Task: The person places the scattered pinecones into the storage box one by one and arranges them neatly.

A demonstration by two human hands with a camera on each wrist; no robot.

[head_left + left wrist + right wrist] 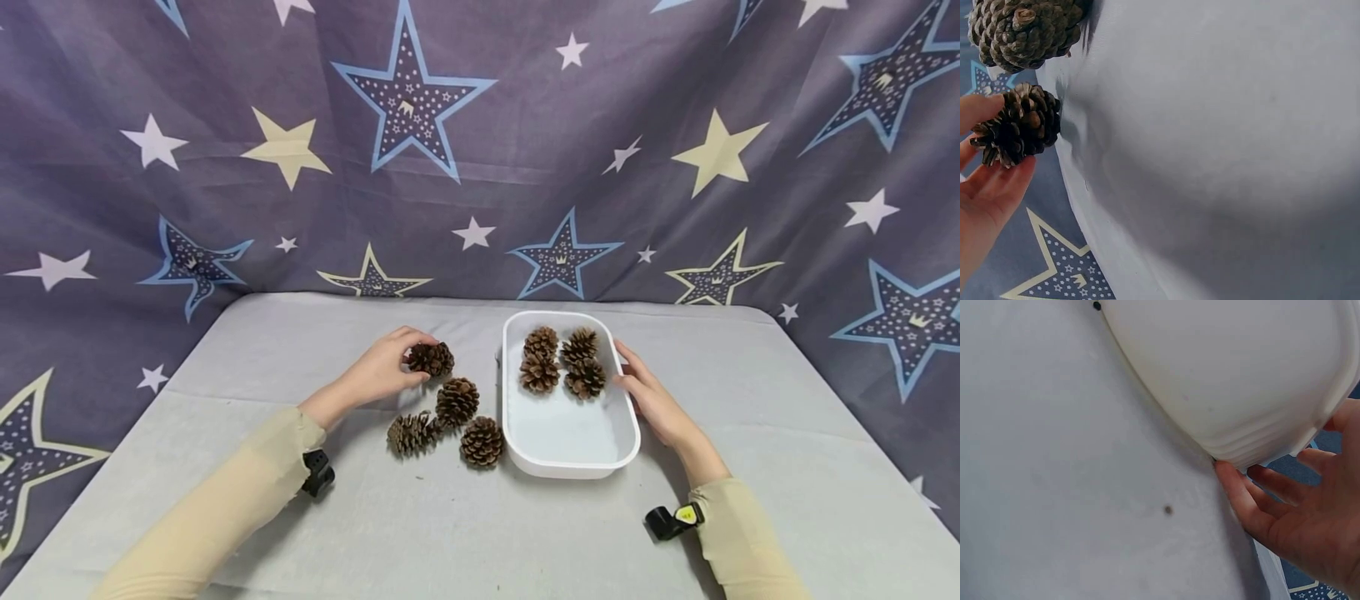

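My left hand (382, 367) holds a brown pine cone (431, 359) between thumb and fingers, left of the white box. In the left wrist view the held pine cone (1019, 125) sits among the fingertips, its scales spread. Nearby on the table lie three more pine cones, one dark and upright (457, 403), one on its side (412, 434) and one round (482, 442). My right hand (652, 400) rests against the right side of the white plastic box (570, 471), fingertips right at its rim and wall. Several pine cones (540, 372) sit in the box's far half.
A light grey cloth (360, 533) covers the table. Behind it hangs a dark curtain (465, 200) with star prints. A black wrist camera (318, 473) is strapped to the left sleeve, another camera (663, 522) to the right one.
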